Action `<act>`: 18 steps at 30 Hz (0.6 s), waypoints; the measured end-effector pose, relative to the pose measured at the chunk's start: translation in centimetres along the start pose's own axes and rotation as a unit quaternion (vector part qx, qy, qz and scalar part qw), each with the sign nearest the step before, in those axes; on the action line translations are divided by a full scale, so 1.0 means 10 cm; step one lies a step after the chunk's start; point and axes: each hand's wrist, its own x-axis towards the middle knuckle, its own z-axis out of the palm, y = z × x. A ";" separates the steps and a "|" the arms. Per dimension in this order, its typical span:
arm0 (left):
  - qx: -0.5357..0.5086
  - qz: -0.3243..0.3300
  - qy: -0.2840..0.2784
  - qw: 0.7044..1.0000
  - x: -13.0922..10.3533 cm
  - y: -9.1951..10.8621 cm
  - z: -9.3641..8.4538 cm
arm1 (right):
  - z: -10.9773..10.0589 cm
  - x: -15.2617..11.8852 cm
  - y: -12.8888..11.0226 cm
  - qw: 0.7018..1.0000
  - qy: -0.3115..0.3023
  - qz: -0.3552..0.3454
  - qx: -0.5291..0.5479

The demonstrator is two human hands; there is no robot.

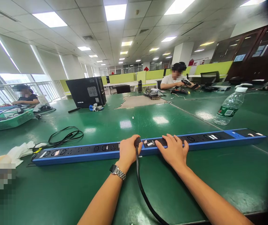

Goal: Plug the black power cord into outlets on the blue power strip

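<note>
A long blue power strip (77, 158) with a row of black sockets lies across the green table in front of me. My left hand (127, 150) is closed around a black plug (137, 142) at the middle of the strip. Whether the plug sits in a socket is hidden by my fingers. From it a thick black power cable (140, 185) curves down toward the table's near edge. Just right of the plug, my right hand (174, 152) rests on the strip with its fingers spread, touching its top.
A thin black cord (65, 137) lies coiled behind the strip's left end. A water bottle (229, 107) stands behind its right part. Farther back are a black computer case (84, 92) and a green basket (14, 120). One person (171, 79) sits across the table, another far left.
</note>
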 end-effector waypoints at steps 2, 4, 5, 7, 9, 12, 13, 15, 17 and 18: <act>0.000 0.012 -0.006 1.000 0.00 0.00 -0.01 | 0.00 0.00 0.00 1.000 -0.002 0.001 -0.001; 0.013 0.015 0.000 1.000 -0.02 0.00 -0.01 | 0.00 0.00 0.01 1.000 -0.004 0.002 -0.002; 0.020 0.012 0.003 1.000 -0.03 0.01 0.00 | 0.00 0.00 0.01 1.000 -0.005 0.002 -0.003; 0.027 0.009 0.005 1.000 -0.04 0.00 0.02 | -0.01 0.00 0.01 1.000 -0.009 -0.001 -0.003; 0.028 0.011 0.006 1.000 -0.05 0.00 0.04 | -0.02 0.00 0.00 1.000 -0.011 -0.001 -0.003; 0.036 0.023 0.001 0.999 -0.04 -0.03 0.06 | -0.03 -0.01 -0.01 1.000 -0.007 0.000 -0.004; 0.029 0.028 -0.006 0.999 -0.03 -0.06 0.06 | -0.03 -0.01 -0.01 1.000 -0.004 0.000 -0.003; -0.010 0.037 -0.024 0.999 -0.03 -0.12 0.03 | -0.03 -0.01 -0.01 1.000 0.000 0.002 0.000; -0.059 0.039 -0.032 0.997 -0.05 -0.22 -0.03 | -0.02 -0.01 0.00 1.000 0.001 0.004 0.004; -0.076 0.037 -0.028 0.996 -0.07 -0.27 -0.07 | -0.02 -0.01 0.00 1.000 0.000 0.004 0.007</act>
